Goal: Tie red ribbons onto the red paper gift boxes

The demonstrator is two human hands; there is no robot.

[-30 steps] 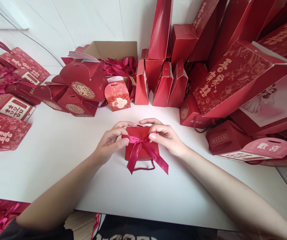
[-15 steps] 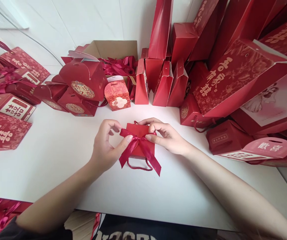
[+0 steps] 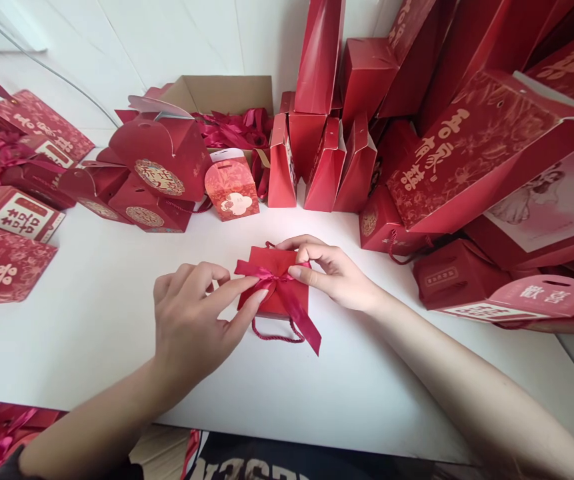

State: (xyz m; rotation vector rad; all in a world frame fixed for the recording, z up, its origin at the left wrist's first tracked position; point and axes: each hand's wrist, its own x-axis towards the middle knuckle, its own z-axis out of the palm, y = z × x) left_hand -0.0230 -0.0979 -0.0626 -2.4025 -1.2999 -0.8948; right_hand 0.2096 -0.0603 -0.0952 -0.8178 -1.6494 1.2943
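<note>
A small red gift box point(image 3: 274, 308) lies on the white table in front of me, with a twisted rope handle point(image 3: 277, 339) looping out on its near side. Across its top a crimson satin ribbon point(image 3: 303, 317) is tied in a bow, one tail hanging toward me. My left hand point(image 3: 199, 317) pinches the ribbon between thumb and forefinger at the left of the knot. At the right loop, my right hand point(image 3: 329, 270) pinches the ribbon with its thumb and a bent finger, another finger reaching behind the box.
At the back, a cardboard box point(image 3: 227, 93) holds loose crimson ribbons point(image 3: 239, 130). Red boxes point(image 3: 159, 157) stand left of it. Tall red gift bags point(image 3: 471, 150) crowd the right side. More decorated boxes point(image 3: 21, 217) are piled at the far left.
My left hand has turned and moved left and down, its thumb and forefinger closing on the ribbon's left side. My right hand stays at the right loop.
</note>
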